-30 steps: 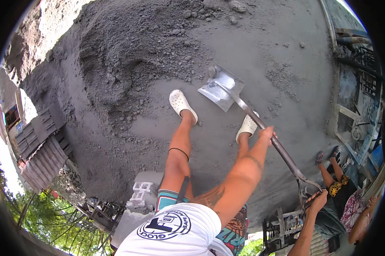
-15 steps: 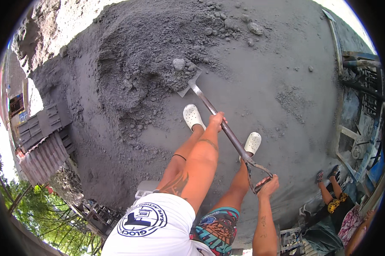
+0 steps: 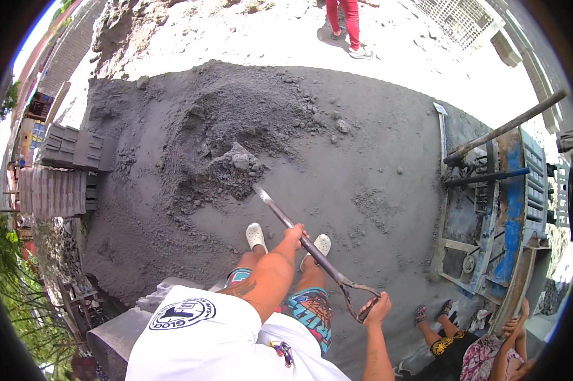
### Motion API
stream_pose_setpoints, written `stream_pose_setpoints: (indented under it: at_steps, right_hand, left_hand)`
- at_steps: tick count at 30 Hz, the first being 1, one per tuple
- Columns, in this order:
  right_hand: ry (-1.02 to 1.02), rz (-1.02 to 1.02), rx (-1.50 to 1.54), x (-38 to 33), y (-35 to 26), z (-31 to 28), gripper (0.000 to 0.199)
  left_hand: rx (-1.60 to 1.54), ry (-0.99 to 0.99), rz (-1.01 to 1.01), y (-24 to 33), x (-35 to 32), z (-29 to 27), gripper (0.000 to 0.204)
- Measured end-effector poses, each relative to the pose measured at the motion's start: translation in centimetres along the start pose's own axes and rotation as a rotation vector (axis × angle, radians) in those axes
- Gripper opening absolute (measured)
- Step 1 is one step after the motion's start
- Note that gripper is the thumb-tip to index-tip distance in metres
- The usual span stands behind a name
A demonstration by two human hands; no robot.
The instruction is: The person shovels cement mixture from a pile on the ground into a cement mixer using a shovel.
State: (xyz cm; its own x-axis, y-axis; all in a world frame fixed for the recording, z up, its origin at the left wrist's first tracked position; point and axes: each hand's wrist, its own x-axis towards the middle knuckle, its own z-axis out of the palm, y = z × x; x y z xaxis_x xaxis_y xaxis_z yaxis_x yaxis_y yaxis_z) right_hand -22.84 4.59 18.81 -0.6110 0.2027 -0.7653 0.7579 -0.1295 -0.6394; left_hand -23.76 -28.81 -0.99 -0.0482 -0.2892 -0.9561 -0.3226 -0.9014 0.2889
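A shovel (image 3: 324,264) slants from the lower right up to a grey heap of sandy, gravelly material (image 3: 248,108). My left hand (image 3: 295,235) is wrapped around the middle of its shaft. At the top end, my right hand (image 3: 378,308) is closed on the loop handle. The blade is mostly hidden under a mound of grey material, with a pale stone (image 3: 240,161) on it. I cannot tell whether the blade is clear of the heap. My feet, in white clogs (image 3: 256,237), stand just short of the heap.
A blue, rusty machine frame (image 3: 514,209) with a projecting pole stands at the right. Stacked grey blocks (image 3: 74,148) lie at the left. One person in red trousers (image 3: 343,19) is at the far side; another person (image 3: 483,355) sits at the lower right.
My view has tilted up and shows more of the far ground. The shovel's blade shows less bare metal, with more grey material over it. Both hands keep their hold on the shovel.
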Motion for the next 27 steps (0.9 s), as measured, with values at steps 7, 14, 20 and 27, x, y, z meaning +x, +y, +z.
stream_pose_setpoints:
  at_steps: [7, 14, 20, 27]
  right_hand:
    - [-0.052, -0.037, -0.126, -7.1, -4.1, -5.1, 0.028]
    - [-0.273, -0.060, -0.247, -10.9, 1.3, -1.0, 0.028]
    - [-0.769, 0.032, -0.171, -13.8, 9.7, 9.8, 0.033]
    - [-1.412, -0.420, -0.205, -30.3, 12.7, 24.6, 0.044]
  left_hand:
    - [-0.138, -0.082, -0.144, -6.0, -5.5, -4.3, 0.012]
    - [-0.394, 0.021, 0.078, -2.4, -9.4, -18.6, 0.013]
    - [-0.698, 0.188, 0.493, 5.6, -18.7, -38.2, 0.015]
    - [-1.169, 0.032, 1.069, 10.2, -34.0, -60.2, 0.024]
